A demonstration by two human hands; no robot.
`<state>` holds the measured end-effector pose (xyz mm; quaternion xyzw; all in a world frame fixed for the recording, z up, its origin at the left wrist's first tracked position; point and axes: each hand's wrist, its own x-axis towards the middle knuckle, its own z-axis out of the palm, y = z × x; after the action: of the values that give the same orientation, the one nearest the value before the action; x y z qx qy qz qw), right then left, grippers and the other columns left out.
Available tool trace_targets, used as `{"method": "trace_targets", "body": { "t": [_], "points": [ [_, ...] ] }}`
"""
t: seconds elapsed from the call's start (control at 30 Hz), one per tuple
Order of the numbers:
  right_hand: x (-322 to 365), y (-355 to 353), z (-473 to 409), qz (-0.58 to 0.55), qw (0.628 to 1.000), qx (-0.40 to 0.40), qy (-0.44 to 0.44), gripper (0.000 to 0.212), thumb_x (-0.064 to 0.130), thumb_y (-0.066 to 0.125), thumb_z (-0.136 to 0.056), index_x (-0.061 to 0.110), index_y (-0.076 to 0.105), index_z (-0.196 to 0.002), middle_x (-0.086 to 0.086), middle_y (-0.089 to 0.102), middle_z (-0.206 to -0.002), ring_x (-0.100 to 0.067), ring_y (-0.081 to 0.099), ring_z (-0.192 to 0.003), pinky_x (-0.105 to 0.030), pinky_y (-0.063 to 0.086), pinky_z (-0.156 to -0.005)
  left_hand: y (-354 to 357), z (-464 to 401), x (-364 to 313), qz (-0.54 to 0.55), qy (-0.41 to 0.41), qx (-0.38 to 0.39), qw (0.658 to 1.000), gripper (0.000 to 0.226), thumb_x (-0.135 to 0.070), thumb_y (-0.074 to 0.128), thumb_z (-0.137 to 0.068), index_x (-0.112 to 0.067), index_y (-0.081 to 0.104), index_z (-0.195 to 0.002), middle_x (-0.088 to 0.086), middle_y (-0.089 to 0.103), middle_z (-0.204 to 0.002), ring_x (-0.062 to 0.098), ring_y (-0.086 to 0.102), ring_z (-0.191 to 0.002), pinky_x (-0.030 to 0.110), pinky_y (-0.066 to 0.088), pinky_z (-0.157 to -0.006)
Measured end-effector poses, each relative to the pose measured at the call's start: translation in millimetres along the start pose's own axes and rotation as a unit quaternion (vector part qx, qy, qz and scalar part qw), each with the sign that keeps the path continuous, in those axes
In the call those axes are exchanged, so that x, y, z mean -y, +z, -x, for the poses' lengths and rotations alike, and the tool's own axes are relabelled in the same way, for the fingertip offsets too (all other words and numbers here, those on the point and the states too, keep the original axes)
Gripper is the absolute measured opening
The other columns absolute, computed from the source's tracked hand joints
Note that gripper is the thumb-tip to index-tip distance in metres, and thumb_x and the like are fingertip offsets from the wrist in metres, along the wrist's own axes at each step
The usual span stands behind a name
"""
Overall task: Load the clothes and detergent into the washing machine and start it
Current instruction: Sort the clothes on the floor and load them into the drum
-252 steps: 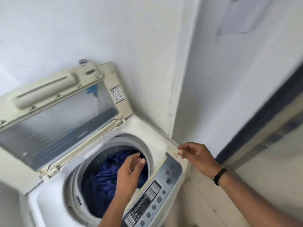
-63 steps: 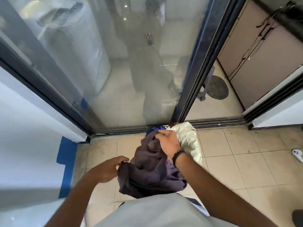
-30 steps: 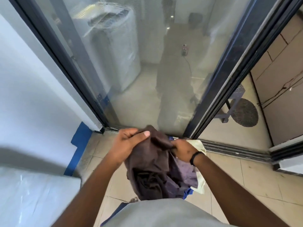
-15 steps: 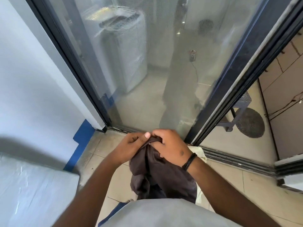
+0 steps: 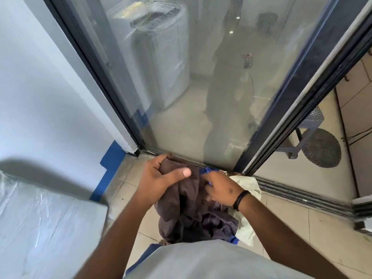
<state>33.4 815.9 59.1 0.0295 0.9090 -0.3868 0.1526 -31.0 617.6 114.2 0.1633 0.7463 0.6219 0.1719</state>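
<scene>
Bundle of clothes [image 5: 187,210]: dark brown garment foremost, blue and pale cream pieces behind, lower centre of frame, above the tiled floor [image 5: 302,222].
Left hand [image 5: 159,182]: fingers curled round the brown garment's top edge, thumb pressed across it.
Right hand [image 5: 221,188]: fingers curled into the cloth beside the left; black wristband [image 5: 240,200].
Glass sliding door [image 5: 201,87]: upper centre.

Clothes bundle [image 5: 187,214] at centre, above the tiled floor [image 5: 302,228], between left hand [image 5: 159,182] and right hand [image 5: 219,188]. Glass door [image 5: 201,87] beyond. Wall [image 5: 40,87] to left. Wrapped appliance top [image 5: 44,228] lower left. Stool [image 5: 314,125] past the door frame, right.
</scene>
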Motion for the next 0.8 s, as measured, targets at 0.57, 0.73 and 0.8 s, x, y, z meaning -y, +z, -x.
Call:
{"method": "trace_targets", "body": {
  "t": [0.57, 0.73, 0.8],
  "points": [
    [-41.7, 33.1, -25.3, -0.190, 0.982, -0.026, 0.002, 0.111, 0.027, 0.093, -0.057, 0.043, 0.030, -0.148, 0.004, 0.041, -0.150, -0.014, 0.042, -0.138, -0.039, 0.039, -0.114, 0.5, 1.9, -21.4, 0.073, -0.015, -0.223, 0.972, 0.044, 0.010, 0.079, -0.074, -0.019, 0.062, -0.103, -0.020, 0.071, -0.088, -0.010, 0.066, -0.080, 0.010, 0.051, -0.073],
    [-72.8, 114.1, -31.1, -0.273, 0.961, -0.001, 0.029, 0.048, 0.026, 0.079, -0.069, 0.038, 0.064, -0.113, 0.012, 0.070, -0.111, -0.014, 0.062, -0.110, -0.043, 0.050, -0.098, -11.9, -1.2, -45.7, 0.139, 0.020, -0.203, 0.969, 0.078, -0.018, 0.086, -0.054, -0.007, 0.056, -0.126, 0.008, 0.068, -0.119, 0.024, 0.066, -0.112, 0.042, 0.054, -0.097],
    [-67.3, 119.2, -26.5, -0.277, 0.958, -0.065, 0.039, 0.030, 0.013, 0.061, -0.076, 0.036, 0.073, -0.092, 0.015, 0.073, -0.092, -0.008, 0.062, -0.093, -0.042, 0.050, -0.088, -25.2, 0.9, -48.1, 0.117, 0.015, -0.171, 0.978, 0.073, -0.027, 0.086, -0.048, -0.004, 0.064, -0.115, 0.007, 0.073, -0.110, 0.024, 0.069, -0.106, 0.042, 0.056, -0.094]
  ]
}}
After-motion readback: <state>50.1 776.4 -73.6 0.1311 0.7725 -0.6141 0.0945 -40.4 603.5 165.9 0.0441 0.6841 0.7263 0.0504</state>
